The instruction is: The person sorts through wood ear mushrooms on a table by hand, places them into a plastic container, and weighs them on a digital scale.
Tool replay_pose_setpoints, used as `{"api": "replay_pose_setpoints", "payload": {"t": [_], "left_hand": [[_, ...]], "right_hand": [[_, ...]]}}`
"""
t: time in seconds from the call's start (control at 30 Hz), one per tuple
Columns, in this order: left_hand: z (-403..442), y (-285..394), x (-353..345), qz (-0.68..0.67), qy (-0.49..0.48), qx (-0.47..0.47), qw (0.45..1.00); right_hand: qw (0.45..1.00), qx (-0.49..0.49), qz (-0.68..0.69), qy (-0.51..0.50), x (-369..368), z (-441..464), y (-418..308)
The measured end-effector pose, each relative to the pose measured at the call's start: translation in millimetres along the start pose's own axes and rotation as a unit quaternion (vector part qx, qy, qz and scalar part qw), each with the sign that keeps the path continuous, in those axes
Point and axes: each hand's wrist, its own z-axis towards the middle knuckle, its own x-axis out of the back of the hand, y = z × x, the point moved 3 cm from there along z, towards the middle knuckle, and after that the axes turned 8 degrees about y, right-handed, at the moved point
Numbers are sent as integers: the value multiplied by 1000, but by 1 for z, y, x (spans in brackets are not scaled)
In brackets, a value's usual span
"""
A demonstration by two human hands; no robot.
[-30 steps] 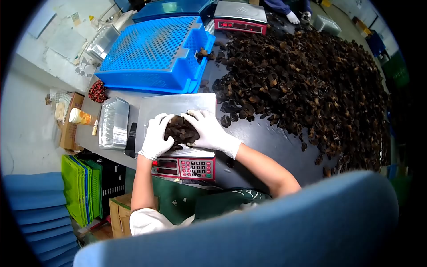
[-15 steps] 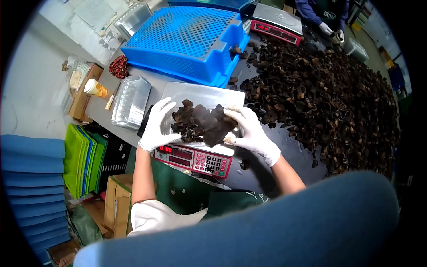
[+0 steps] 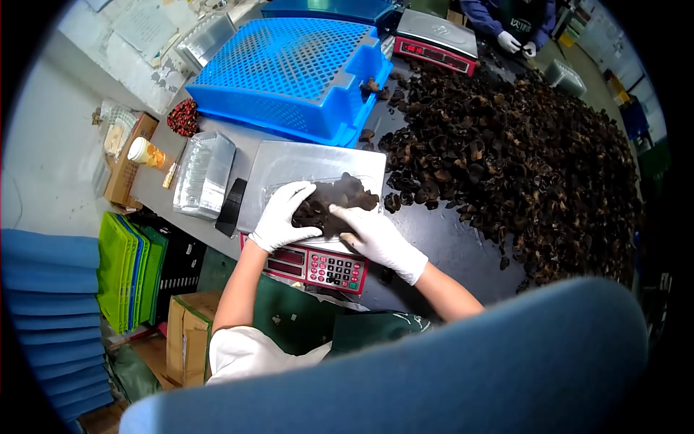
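Observation:
Dark wood ear mushrooms (image 3: 345,189) lie heaped in a clear plastic tray (image 3: 278,189), which rests on the steel pan of a red digital scale (image 3: 336,269). My left hand (image 3: 280,220), in a white glove, curves around the heap's left side, thumb and fingers apart and touching it. From the right, my gloved right hand (image 3: 379,240) reaches over the mushrooms, its fingers stretched out and its fingertips on them. Both hands are open. My left hand and wrist cover the scale's weight readout.
A large mushroom pile (image 3: 513,170) covers the table's right side. Behind the scale stands an upturned blue basket (image 3: 282,61); stacked clear trays (image 3: 204,173) and a paper cup (image 3: 147,152) are at left. A second scale (image 3: 436,45) and a co-worker's gloved hands (image 3: 517,45) are farther back.
My right hand has moved left and inward over the mushrooms. My left hand has shifted right, closer to the heap. The heap now sits farther right on the pan, and the view has shifted slightly.

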Motion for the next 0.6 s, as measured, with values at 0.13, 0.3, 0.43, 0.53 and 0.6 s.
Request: {"api": "replay_pose_setpoints", "payload": {"t": [0.13,0.3,0.43,0.53,0.6], "left_hand": [[0,6,2,-2,-19,15,1000],[2,9,15,1,2,-1,1000],[-5,-1,29,-22,41,22,999],[-13,-6,46,-30,95,56,994],[-18,-15,58,-3,126,57,990]], "right_hand": [[990,-107,88,5,28,-5,-3],[960,-198,172,97,58,-37,26],[964,-235,-20,123,78,-77,67],[954,-264,-129,54,81,-112,95],[953,-240,-185,11,82,-132,110]]}}
